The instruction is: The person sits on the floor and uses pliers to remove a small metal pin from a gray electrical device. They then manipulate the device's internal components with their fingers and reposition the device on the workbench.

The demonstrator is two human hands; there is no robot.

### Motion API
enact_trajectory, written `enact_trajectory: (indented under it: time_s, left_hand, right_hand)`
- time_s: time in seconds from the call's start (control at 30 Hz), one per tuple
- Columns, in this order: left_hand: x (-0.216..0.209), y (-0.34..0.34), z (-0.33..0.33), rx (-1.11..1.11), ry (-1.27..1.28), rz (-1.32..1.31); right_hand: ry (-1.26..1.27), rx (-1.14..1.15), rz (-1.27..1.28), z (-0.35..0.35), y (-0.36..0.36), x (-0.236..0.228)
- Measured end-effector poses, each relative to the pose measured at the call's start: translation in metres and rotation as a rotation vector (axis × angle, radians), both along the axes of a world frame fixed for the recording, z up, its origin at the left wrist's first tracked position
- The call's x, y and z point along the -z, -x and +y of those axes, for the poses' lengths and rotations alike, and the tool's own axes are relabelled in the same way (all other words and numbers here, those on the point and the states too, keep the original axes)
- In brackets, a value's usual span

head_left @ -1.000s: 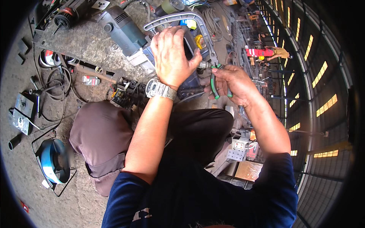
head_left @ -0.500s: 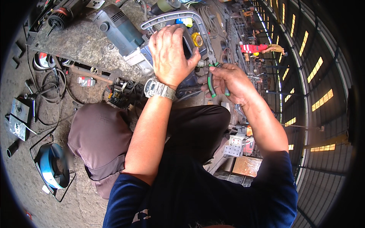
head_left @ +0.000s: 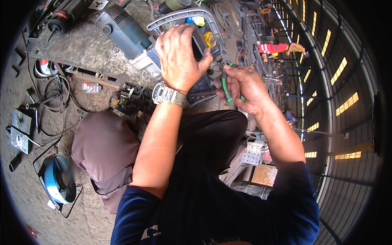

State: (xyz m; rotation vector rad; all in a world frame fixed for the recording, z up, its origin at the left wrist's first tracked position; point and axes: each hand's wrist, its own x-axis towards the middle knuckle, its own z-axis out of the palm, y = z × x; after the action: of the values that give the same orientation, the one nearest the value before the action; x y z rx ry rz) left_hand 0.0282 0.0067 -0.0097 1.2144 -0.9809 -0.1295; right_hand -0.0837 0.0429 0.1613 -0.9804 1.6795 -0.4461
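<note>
Fingers of the right hand (head_left: 245,87) are closed on green-and-black pliers (head_left: 226,87), which stand beside the right flank of a grey-blue machine (head_left: 126,36). Only 1 grip of the pliers shows along most of its length; the other is largely behind the fingers, with a bit of green peeking out below. Their jaws merge with dark parts near the machine, so whether they stand apart or together, and what they touch, is hard to make out.

Draped over the machine's body, the left hand (head_left: 175,57) covers much of its middle. Its 4 fingers point away from the person and bend over the top, thumb spread toward the pliers; their undersides are hidden, so I cannot tell if they clamp or merely rest.

Both forearms rise from the lower edge, the right angled inward and the left nearly straight, a metal watch (head_left: 167,94) at its wrist. Past the left hand are the machine's grey handle (head_left: 185,14) and a yellow knob (head_left: 210,39). Dark rim cuts off the motor (head_left: 56,25) at upper left.
</note>
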Motion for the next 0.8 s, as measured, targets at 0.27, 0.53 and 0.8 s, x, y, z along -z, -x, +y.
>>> enact_trajectory:
  time_s: [0.27,0.53,0.8]
  left_hand:
    - [0.003,-0.001,0.001,-0.023,0.021,-0.019]
    - [0.003,-0.002,0.002,-0.016,0.03,-0.029]
    - [0.005,-0.002,0.001,-0.055,0.043,-0.058]
  right_hand:
    - [-0.081,0.062,-0.854,0.017,0.02,0.044]
    - [-0.122,0.138,-1.679,0.022,0.003,0.086]
    - [-0.176,0.127,-1.961,0.021,0.002,0.108]
